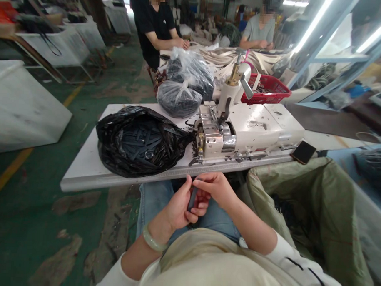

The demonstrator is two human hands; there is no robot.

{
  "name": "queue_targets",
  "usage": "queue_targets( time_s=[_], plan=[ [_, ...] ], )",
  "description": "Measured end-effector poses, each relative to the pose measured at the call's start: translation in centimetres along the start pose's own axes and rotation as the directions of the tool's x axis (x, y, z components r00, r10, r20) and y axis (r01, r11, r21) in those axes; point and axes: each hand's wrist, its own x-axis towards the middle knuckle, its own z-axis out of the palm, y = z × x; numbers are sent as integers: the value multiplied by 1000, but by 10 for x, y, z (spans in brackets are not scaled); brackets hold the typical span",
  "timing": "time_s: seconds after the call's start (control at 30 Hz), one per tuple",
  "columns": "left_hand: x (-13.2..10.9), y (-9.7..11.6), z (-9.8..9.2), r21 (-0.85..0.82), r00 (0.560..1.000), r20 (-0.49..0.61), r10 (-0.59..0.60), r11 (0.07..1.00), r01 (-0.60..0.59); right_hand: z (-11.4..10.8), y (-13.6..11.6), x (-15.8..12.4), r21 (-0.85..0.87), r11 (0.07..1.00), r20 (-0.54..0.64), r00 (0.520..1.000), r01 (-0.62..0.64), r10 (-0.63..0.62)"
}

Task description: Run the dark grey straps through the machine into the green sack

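Over my lap, just in front of the table edge, my left hand (178, 209) wraps its fingers around a dark grey strip (192, 198). My right hand (215, 187) pinches the upper end of the same strip, close to the left thumb. Beyond my hands stands a white machine (256, 128) with a metal head, and dark scraps lie around it. To its left, an open black plastic bag (174, 148) holds many loose dark strips (140, 139).
Clear plastic bags (179, 99) of dark pieces stand behind the black bag. A red basket (267, 93) is behind the machine. A phone (303, 152) lies at the table's right end, above a large green sack (329, 198). Two people work at the far side.
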Motion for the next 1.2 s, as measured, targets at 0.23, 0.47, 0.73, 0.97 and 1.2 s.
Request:
queue_targets(
  time_s=[0.23, 0.47, 0.73, 0.97, 1.2],
  plan=[
    [-30, 6, -18, 116, 971, -112, 213, 973, -200, -21, 6, 9, 296, 955, -289, 950, -29, 118],
    [-23, 5, -10, 388, 870, -253, 424, 868, -310, -43, 13, -13, 266, 960, -37, 996, 85, -78],
    [-18, 0, -10, 580, 729, -288, 621, 719, -383, -45, 32, -19, 237, 962, -170, 981, 136, -96],
    [-17, 2, -12, 637, 687, -301, 661, 676, -371, -52, 37, -18, 257, 964, -122, 992, 76, -46],
    [-16, 4, -13, 606, 695, -329, 640, 707, -364, -53, 41, -18, 312, 949, -156, 988, 47, 3]
  ],
)
